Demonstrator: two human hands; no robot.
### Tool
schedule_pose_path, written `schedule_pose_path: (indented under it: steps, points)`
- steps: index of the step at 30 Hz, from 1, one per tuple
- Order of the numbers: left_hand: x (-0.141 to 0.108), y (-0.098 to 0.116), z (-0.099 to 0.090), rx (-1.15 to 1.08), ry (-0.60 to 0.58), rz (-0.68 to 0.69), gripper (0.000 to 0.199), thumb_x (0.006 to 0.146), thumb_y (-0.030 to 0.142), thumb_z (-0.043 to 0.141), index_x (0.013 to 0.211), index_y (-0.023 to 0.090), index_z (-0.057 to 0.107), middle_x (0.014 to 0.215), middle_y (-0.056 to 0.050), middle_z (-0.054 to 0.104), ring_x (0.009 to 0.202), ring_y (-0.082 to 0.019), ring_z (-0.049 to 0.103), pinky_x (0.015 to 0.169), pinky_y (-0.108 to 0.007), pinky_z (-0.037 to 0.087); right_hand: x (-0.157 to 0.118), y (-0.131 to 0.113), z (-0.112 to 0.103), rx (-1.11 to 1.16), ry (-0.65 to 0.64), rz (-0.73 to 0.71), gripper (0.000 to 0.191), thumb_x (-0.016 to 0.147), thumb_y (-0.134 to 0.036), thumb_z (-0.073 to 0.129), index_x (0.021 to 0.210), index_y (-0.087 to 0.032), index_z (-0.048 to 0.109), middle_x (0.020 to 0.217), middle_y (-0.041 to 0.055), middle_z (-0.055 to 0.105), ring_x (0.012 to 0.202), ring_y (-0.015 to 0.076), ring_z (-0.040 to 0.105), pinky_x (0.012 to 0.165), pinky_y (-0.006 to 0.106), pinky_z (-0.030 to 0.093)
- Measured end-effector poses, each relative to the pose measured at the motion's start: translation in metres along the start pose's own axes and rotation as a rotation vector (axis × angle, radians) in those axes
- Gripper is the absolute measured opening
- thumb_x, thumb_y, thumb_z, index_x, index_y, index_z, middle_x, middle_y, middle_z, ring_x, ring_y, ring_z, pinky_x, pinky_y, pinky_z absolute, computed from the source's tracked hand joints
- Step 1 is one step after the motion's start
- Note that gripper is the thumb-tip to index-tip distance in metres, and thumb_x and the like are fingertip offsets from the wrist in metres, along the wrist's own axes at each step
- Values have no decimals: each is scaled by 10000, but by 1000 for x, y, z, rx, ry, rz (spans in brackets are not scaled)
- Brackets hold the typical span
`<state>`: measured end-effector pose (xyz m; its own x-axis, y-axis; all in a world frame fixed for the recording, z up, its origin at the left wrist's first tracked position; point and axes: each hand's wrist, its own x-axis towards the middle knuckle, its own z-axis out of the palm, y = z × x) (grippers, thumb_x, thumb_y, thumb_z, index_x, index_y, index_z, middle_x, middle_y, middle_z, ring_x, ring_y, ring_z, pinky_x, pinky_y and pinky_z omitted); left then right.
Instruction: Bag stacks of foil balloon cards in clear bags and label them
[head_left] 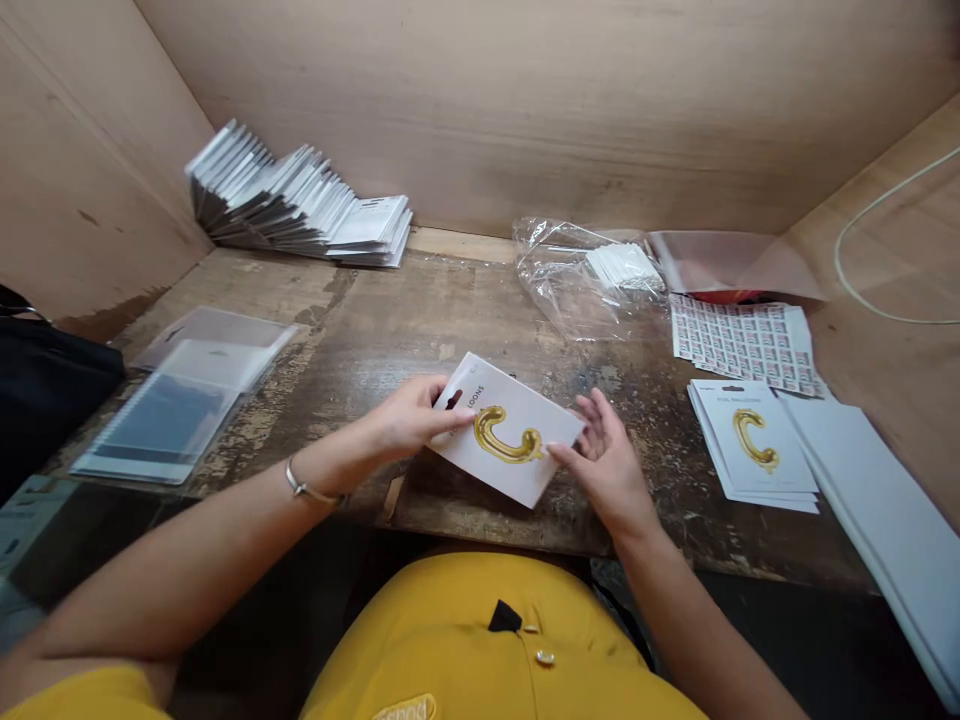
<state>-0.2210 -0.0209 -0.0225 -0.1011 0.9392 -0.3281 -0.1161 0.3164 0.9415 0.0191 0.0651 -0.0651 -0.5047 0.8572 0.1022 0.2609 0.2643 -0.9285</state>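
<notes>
Buttons on a yellow shirt sit at the near edge of the view, and a thin bracelet circles the left wrist. Both arms reach in from the near corners to a white card over the near part of the table. Its long axis slants from the left end, where a hang hole shows, toward the right and slightly nearer. A gold letter-shaped balloon lies across its face. The left hand is at the left end, fingers together across the card and apparently clamped on it, the thumb out of sight. The right hand is at the right end, fingers curled and apart, only the thumb side touching the edge. Whether the card touches the table, I cannot tell. Farther right lie a stack of matching cards, white boards and a sticker sheet. On the left are clear sleeves and a black bag. At the far side sit a clear plastic bag, a fanned pile of cards and a wooden wall.
</notes>
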Motion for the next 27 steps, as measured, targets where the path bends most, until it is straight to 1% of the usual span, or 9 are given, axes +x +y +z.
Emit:
schedule_pose_path:
  steps: [2, 4, 8, 11, 14, 18, 20, 24, 27]
  points:
    - [-16, -4, 7, -20, 16, 101, 323, 681, 351, 769, 904, 135, 679, 856, -65, 728, 755, -190, 670, 669, -282, 534, 2, -3, -4, 253, -277, 47, 777, 811, -658, 578, 1404, -176, 437, 1294, 164, 600, 1161, 304, 598, 943, 476, 519]
    - [-26, -10, 12, -21, 79, 183, 308, 733, 373, 742, 930, 144, 683, 889, -65, 722, 830, -202, 666, 731, -298, 537, 3, -11, -4, 258, -460, -13, 606, 895, -611, 488, 1311, -175, 553, 1176, 127, 682, 1085, 287, 650, 892, 433, 558]
    - [-35, -21, 20, -191, 328, 282, 436, 720, 446, 770, 1055, 187, 666, 1105, -78, 684, 1048, -227, 626, 896, -315, 503, 7, -31, 7, -264, -275, -516, 377, 968, -259, 477, 1325, -176, 564, 1287, 112, 631, 1179, 274, 603, 1009, 411, 503]
    - [-39, -28, 29, -525, 214, 145, 618, 727, 586, 716, 1191, 192, 610, 1166, -127, 667, 1037, -268, 646, 841, -366, 540, 13, -33, 20, -560, -179, -904, 576, 923, -84, 500, 1478, -145, 358, 1370, 179, 546, 1300, 284, 491, 1074, 450, 452]
    - [-41, -36, 37, -665, 221, 23, 545, 682, 425, 808, 1120, 146, 643, 1115, -146, 697, 991, -286, 670, 810, -374, 560, 16, -31, 30, -644, -253, -1005, 658, 906, -21, 476, 1515, -161, 269, 1392, 177, 522, 1377, 285, 373, 1094, 480, 432]
    - [-39, -50, 33, -736, 444, 38, 499, 616, 261, 844, 1065, 148, 657, 1128, -127, 705, 1032, -299, 665, 860, -403, 565, 10, -38, 22, -509, -319, -638, 708, 879, -181, 590, 1514, -201, 279, 1568, 140, 238, 1454, 341, 129, 1138, 590, 284]
    - [-37, -54, 28, -745, 530, 49, 493, 615, 256, 836, 1063, 166, 651, 1136, -116, 705, 1050, -312, 659, 851, -429, 576, 8, -44, 20, -234, -300, -288, 768, 879, -363, 616, 1526, -210, 232, 1578, 150, 204, 1435, 344, 228, 1114, 581, 323]
    - [-31, -58, 36, -735, 596, 77, 481, 597, 268, 832, 1035, 184, 650, 1150, -98, 701, 1071, -308, 650, 869, -438, 576, 11, -44, 41, 423, -411, 366, 718, 849, -608, 562, 1374, -125, 483, 1327, 222, 572, 1170, 364, 595, 902, 547, 540]
    - [-32, -62, 48, -683, 578, 114, 494, 590, 353, 828, 1016, 173, 657, 1144, -112, 699, 1049, -295, 656, 854, -409, 575, 13, -37, 66, 543, -401, 492, 613, 733, -576, 714, 1124, -107, 655, 1072, 177, 721, 1007, 361, 679, 825, 507, 584]
